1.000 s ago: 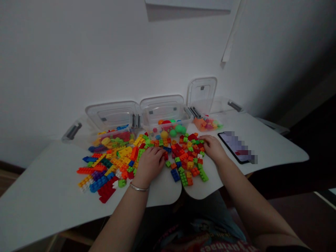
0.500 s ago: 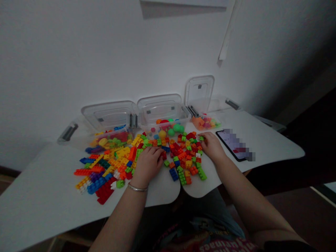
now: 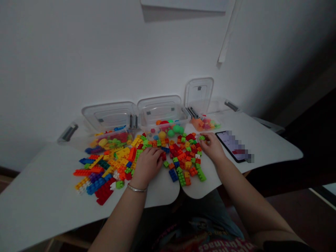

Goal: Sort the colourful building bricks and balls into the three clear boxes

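1. Nearest up: the right hand (image 3: 214, 148) is closed into a pinch, and a small green brick (image 3: 202, 138) looks held at the fingertips, just over the far-right edge of the loose pile of toy bricks (image 3: 181, 151). A grip on the brick's sides works best here, so that neighbouring pieces aren't dragged along.
2. The left hand (image 3: 148, 166) is laid palm-down at the pile's near edge, fingers curled over the bricks. Whether anything is gripped under them can't be told. (Keeping that hand light is recommended, since this pile shifts easily.) A silver bracelet (image 3: 137, 188) is worn on that wrist.
3. Bricks are scattered on both sides of the hands, with a long green brick (image 3: 201, 175) near the right hand and a stack of red bricks (image 3: 103, 194) out to the left.
4. A phone (image 3: 231, 147) is placed just right of the right hand, its screen pixelated.
5. Three clear plastic boxes are lined up behind the pile with their lids open: the left box (image 3: 110, 113) is filled with bricks, the middle box (image 3: 160, 106) with colored balls (image 3: 175, 128), and the right box (image 3: 198, 94) with small orange and pink pieces.
6. Everything is set on a curved white desk (image 3: 270, 150), against a plain white wall (image 3: 78, 59), with dark floor (image 3: 301, 217) seen off to the right.
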### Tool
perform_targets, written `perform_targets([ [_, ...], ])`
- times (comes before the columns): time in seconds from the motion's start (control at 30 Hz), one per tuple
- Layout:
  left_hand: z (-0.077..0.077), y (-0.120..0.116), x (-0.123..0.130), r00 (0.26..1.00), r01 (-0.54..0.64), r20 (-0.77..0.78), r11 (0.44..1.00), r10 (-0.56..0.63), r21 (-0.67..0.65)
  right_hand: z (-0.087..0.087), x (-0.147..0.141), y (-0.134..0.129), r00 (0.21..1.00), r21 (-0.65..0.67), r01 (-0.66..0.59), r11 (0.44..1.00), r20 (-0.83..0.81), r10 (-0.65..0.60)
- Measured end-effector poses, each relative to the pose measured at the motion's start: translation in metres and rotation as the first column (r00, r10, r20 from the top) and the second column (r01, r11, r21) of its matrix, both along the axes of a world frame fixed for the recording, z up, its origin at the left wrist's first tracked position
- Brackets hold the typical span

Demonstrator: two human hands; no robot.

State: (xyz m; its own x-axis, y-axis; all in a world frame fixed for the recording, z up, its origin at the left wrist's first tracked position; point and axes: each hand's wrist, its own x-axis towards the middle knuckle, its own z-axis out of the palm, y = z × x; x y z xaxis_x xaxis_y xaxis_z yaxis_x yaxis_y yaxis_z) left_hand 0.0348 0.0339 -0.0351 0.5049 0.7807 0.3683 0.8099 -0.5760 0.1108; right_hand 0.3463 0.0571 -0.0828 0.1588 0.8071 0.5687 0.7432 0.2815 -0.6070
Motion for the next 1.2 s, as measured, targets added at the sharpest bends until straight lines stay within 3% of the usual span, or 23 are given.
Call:
perform_targets([
  [0.2,-0.003,0.001,-0.002,1.000,0.013,0.015,1.000,-0.013,0.017,0.018,-0.004,-0.004,0.995,0.181,0.092,0.979,-0.055,-0.084],
  [0.37,-0.005,0.002,-0.002,1.000,0.005,0.004,1.000,-0.005,0.012,0.052,0.013,0.010,0.967,0.345,0.248,0.905,-0.147,-0.209],
  [0.5,-0.003,0.001,-0.001,1.000,0.004,0.017,1.000,-0.004,0.003,0.085,0.035,0.035,0.934,0.372,0.355,0.857,-0.165,-0.316],
  [0.63,-0.001,-0.001,-0.001,1.000,-0.007,0.023,1.000,0.007,0.004,0.104,0.052,0.062,0.945,0.336,0.327,0.883,-0.138,-0.297],
  [0.8,0.000,-0.001,-0.001,1.000,0.005,0.020,1.000,-0.006,0.008,0.095,0.052,0.081,0.913,0.214,0.406,0.888,-0.065,-0.402],
  [1.0,-0.002,0.000,-0.002,1.000,-0.002,0.026,1.000,0.002,0.004,0.077,0.049,0.084,0.907,0.124,0.421,0.899,-0.081,-0.414],
  [1.2,-0.002,0.000,-0.001,1.000,0.003,0.021,1.000,-0.003,0.001,0.079,0.052,0.087,0.914,0.081,0.401,0.912,-0.106,-0.393],
])
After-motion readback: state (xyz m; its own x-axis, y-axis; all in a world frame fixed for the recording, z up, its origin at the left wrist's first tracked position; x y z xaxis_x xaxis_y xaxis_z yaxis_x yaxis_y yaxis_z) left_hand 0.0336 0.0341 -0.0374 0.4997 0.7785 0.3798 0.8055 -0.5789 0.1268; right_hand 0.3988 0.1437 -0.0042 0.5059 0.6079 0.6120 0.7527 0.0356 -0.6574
